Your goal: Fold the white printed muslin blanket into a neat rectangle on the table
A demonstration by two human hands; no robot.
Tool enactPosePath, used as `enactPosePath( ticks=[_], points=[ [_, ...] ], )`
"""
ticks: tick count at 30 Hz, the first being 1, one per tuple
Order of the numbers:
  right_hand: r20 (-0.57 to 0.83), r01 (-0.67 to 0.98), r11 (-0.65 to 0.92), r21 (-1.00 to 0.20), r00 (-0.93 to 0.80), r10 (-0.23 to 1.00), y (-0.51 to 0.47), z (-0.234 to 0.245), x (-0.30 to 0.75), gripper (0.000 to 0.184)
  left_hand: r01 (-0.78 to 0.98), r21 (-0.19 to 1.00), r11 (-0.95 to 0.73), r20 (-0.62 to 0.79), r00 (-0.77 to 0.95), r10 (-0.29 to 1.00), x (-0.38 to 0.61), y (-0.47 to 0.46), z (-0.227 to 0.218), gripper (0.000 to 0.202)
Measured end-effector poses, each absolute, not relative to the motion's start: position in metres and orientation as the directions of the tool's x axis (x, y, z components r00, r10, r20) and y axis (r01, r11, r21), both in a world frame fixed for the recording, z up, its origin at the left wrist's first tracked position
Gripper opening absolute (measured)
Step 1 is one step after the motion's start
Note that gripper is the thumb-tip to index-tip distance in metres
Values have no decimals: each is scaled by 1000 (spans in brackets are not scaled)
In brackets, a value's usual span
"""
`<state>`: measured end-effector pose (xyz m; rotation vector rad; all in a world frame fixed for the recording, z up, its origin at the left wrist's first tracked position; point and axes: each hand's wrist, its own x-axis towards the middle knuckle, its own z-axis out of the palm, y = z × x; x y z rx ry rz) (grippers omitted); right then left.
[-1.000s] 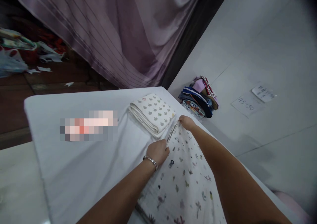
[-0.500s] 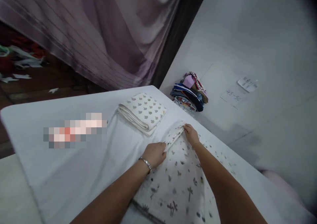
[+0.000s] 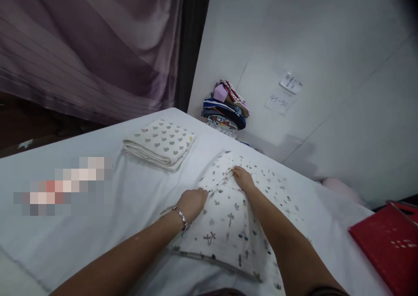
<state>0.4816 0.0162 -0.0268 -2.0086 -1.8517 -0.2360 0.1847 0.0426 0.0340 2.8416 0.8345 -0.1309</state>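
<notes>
A thin white cloth (image 3: 225, 217) printed with small palm trees and plants lies partly folded over itself on the white-covered table. My left hand (image 3: 192, 204), with a silver bracelet at the wrist, pinches the left end of its folded edge. At the right end of that same edge, my right hand (image 3: 243, 179) is closed on the fabric. The edge runs taut between the two hands, slightly slanted. Beyond it a flat part of the same cloth spreads toward the wall. A folded white cloth with grey prints (image 3: 160, 143) sits farther off to the left, touched by neither hand.
The white table cover (image 3: 107, 235) is wrinkled. A blurred-out item (image 3: 65, 185) lies at left. Stacked folded clothes (image 3: 225, 106) stand against the wall, near paper notes (image 3: 279, 100). A red bag-like object (image 3: 388, 243) is at right, a purple curtain (image 3: 98, 47) behind.
The view has turned to the right, bringing the red object in. Both hands have drawn the cloth's folded edge back toward me, uncovering more of the flat part beyond.
</notes>
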Motion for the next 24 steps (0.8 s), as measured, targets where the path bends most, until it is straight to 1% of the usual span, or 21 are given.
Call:
enactPosePath(
  ticks=[4,9,12,15,18,21,24],
  points=[
    [383,972,-103,-213,180,906,10,-36,480,23,529,96,-843,-172,843,510,186,42,39,26],
    [405,951,-74,-301,197,893,9,-37,481,22,548,100,-831,-198,829,523,186,44,43,26],
    [402,922,-45,-384,211,891,7,-37,482,25,553,108,-826,-165,830,533,184,44,37,25],
    [350,870,-101,-482,297,888,4,-35,482,32,569,108,-815,-124,822,556,182,44,28,24],
    [292,820,-143,-554,353,889,4,-32,483,33,620,118,-776,-98,785,612,179,42,23,22],
    [313,823,-105,-559,326,892,5,-32,484,31,665,144,-733,-83,746,660,177,39,23,22],
    [328,842,-60,-536,273,904,9,-32,485,27,666,150,-731,-94,746,659,177,36,26,22]
  ],
)
